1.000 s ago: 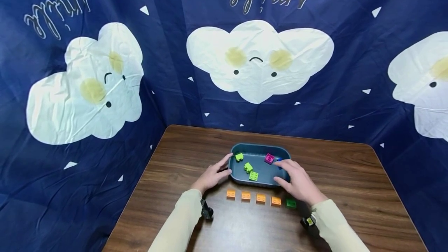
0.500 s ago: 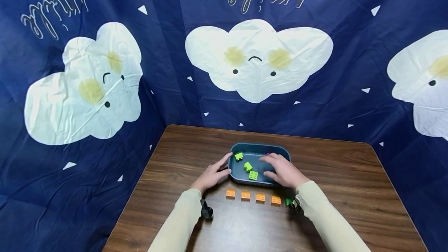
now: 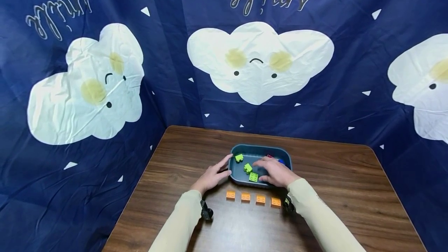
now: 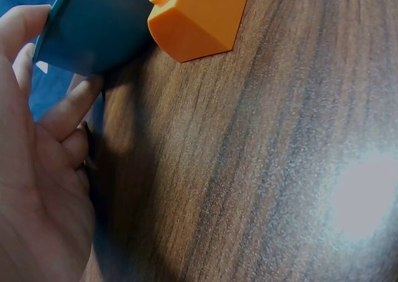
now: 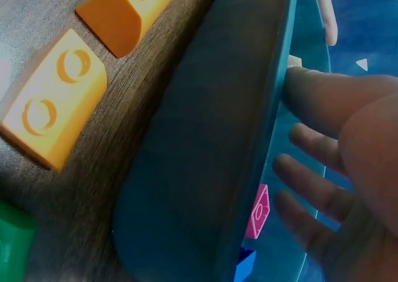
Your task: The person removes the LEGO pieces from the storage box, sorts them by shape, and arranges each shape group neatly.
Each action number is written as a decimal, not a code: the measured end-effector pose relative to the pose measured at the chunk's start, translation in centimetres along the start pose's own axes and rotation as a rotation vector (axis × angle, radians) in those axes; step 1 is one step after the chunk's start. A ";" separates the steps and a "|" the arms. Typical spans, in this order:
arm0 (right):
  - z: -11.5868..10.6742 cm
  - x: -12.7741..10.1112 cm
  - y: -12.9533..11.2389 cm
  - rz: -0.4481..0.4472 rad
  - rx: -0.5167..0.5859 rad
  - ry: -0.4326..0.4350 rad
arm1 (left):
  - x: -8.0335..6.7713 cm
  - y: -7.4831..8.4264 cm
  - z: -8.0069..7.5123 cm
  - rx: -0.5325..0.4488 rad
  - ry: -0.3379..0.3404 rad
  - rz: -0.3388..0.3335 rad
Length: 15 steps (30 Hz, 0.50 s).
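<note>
Blue tray (image 3: 259,149) sits toward the far edge of the wooden surface (image 3: 332,182), long sides roughly along that edge. Left hand (image 3: 211,177) at the tray's left end: grip spread, thumb and fingers apart, tips against the wall, probably steadying it against sliding. Right hand (image 3: 276,171) reaches in over the near-right corner; grip apart, nothing clamped. Thumb beside the nearest lime brick (image 3: 253,177); contact unclear. Two more lime bricks (image 3: 247,168) lie toward the tray's far-left corner. Pink brick (image 5: 258,212) and blue brick (image 5: 245,263) at the right end, partly hidden in the head view. Between tray and the surface's near edge: four orange bricks (image 3: 245,197), spaced row, presumably to keep each separate. Green brick (image 5: 12,241) past the row's right end, right-wrist view only.
</note>
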State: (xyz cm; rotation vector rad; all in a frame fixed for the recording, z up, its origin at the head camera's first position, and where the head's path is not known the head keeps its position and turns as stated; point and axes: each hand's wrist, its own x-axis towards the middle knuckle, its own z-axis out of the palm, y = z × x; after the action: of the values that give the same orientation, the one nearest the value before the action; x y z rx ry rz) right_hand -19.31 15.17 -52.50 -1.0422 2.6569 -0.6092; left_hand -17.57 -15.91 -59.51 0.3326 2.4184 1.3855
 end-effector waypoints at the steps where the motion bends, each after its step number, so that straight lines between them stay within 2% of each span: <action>1: 0.0 0.2 0.0 -0.007 -0.002 -0.012 | 0.0 0.0 0.0 -0.002 -0.001 0.002; 9: 0.2 1.3 0.0 -0.076 0.003 -0.083 | 0.0 -0.1 -0.1 -0.005 0.000 0.008; 15: 0.1 1.9 -0.3 -0.072 0.002 -0.150 | -0.1 0.0 -0.2 -0.020 -0.011 0.002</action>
State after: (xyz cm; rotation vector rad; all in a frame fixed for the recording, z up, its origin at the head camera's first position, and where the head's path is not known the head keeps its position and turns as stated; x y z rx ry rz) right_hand -20.44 13.63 -52.58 -1.1408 2.4986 -0.5246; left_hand -17.52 -16.09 -59.37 0.3373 2.3947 1.4044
